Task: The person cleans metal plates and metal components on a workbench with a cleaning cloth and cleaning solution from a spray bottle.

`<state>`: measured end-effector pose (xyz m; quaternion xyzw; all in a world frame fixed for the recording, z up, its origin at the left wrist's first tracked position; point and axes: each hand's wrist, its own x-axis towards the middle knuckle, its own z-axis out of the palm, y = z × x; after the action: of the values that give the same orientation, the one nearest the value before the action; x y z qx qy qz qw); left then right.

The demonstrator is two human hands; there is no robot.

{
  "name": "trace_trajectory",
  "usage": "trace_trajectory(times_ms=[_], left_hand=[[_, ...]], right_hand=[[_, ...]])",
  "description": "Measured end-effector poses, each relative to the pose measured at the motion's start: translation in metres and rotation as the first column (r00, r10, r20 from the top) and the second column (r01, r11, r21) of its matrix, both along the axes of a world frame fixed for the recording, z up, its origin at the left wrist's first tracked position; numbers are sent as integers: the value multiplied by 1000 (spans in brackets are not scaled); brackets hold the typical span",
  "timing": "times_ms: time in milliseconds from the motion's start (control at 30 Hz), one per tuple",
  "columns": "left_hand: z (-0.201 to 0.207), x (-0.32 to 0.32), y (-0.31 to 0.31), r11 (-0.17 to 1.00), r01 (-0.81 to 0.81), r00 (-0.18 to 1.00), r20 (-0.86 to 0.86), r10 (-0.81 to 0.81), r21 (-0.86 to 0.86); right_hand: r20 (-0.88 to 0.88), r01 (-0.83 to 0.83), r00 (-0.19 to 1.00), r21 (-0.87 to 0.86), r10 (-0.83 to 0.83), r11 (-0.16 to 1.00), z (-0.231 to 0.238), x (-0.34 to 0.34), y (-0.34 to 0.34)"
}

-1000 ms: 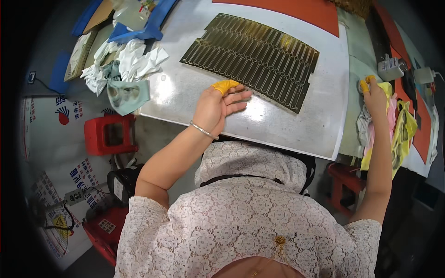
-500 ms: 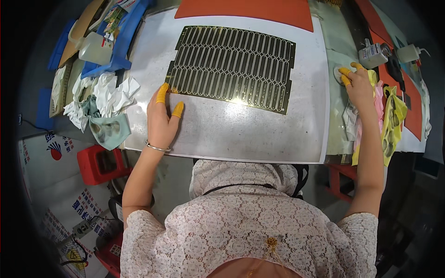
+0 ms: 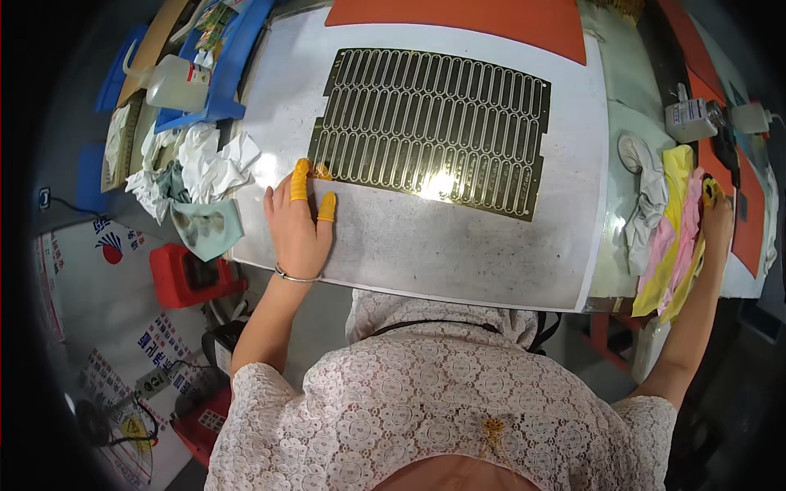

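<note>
A dark panel (image 3: 434,131) with a gold edge and rows of long oval outlines lies flat on the white sheet (image 3: 393,262). My left hand (image 3: 300,225) rests at its near left corner, fingers apart, with yellow finger cots on two of them. One covered fingertip touches the panel's corner. Far to the right, my right hand (image 3: 718,214) has its fingers bent onto a stained yellow cloth (image 3: 694,274); its fingertips are partly hidden. Just left of it lie a pink cloth (image 3: 682,245), another yellow cloth (image 3: 676,172) and a crumpled grey-white cloth (image 3: 647,192).
At the left are white crumpled cloths (image 3: 201,168), a greenish stained cloth (image 3: 206,229), a spouted wash bottle (image 3: 178,83) and a blue tray (image 3: 233,61). An orange-red sheet (image 3: 458,24) covers the far edge. A bottle (image 3: 690,120) stands at the far right.
My right hand has left the grey-white cloth and moved right and nearer, onto the stained yellow cloth. My left hand stays by the panel's corner. The whole view has shifted slightly.
</note>
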<state>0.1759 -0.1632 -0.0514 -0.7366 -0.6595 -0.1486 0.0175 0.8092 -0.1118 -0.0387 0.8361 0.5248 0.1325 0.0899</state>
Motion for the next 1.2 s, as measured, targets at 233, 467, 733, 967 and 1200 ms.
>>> trace_trajectory(times_ms=[233,467,733,967,1200], left_hand=[[-2,1,-10,1000,12,930,369,-5,-15],[12,32,-23,985,60,841,524,-138,164],[15,159,-38,745,661,372,824,-428,88],[33,205,-30,532,834,7,961,-275,147],[13,143,-12,627,775,-70,996,-47,84]], right_hand=[[-49,56,997,-45,-59,997,2,65,10],[18,-240,968,346,249,907,-1,74,-11],[-216,-73,873,829,438,554,89,-25,-140],[-785,525,-208,414,583,744,64,-287,-156],[-572,283,-717,282,398,917,4,-362,-98]])
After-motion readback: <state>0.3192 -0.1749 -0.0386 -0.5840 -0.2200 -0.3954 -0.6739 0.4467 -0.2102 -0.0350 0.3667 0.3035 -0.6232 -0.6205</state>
